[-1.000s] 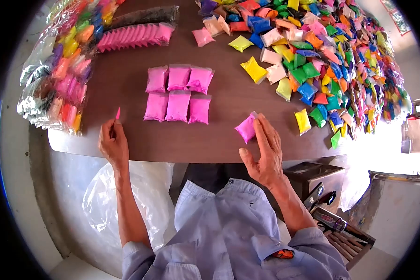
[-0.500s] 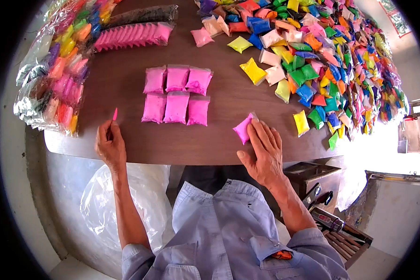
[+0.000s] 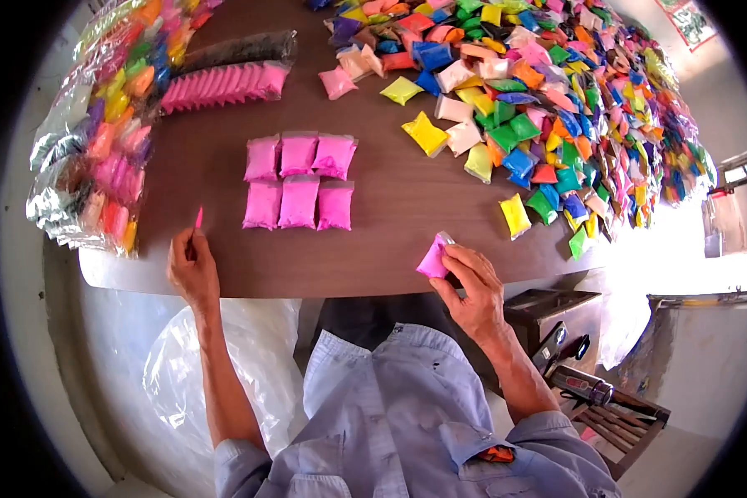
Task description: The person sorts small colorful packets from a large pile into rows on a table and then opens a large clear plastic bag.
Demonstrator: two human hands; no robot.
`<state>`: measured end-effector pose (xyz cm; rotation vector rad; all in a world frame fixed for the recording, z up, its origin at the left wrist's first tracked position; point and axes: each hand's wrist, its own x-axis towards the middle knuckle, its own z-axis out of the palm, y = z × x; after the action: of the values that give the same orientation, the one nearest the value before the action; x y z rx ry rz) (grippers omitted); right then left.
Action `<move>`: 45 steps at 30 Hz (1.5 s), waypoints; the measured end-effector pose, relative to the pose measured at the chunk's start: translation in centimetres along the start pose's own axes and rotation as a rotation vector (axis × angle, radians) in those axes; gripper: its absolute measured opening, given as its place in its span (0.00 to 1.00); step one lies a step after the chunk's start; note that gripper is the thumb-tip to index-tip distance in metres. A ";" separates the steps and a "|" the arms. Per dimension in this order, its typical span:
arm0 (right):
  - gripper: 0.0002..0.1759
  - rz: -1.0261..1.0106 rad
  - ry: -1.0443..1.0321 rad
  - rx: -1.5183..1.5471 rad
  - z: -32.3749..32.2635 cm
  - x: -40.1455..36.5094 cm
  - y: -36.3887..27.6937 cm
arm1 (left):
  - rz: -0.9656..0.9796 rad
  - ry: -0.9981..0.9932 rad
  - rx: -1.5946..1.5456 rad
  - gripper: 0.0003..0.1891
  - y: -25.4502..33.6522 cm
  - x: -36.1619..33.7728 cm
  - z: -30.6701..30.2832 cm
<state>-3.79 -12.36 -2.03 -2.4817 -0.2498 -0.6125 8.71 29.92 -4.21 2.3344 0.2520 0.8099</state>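
Note:
My right hand pinches a small clear bag of pink clay-like filling by its right side, near the table's front edge. Between the fingertips of my left hand is a thin, pointed pink piece, its tip sticking up; I cannot make out what it is. Ahead of and between my hands, several pink packets lie flat in two rows of three, with their clear top edges facing away from me.
Mixed coloured packets are heaped at the right, with a yellow packet nearest my right hand. Filled clear bags line the left side. A row of pink packets stands at the back. Clear plastic sheeting hangs below the table.
My right hand has gone from lying flat over the pink packet to gripping its side, and the packet has tilted. The whole view has shifted slightly. My left hand keeps its pinch.

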 end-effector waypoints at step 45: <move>0.30 0.180 0.060 -0.144 -3.3 -4.6 0.8 | -0.364 -0.324 -0.497 0.08 8.0 -7.5 -4.5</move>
<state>-8.78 -15.09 -2.16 -2.5819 0.0423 -0.6476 -0.25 23.26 -0.06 1.8366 0.2850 0.2663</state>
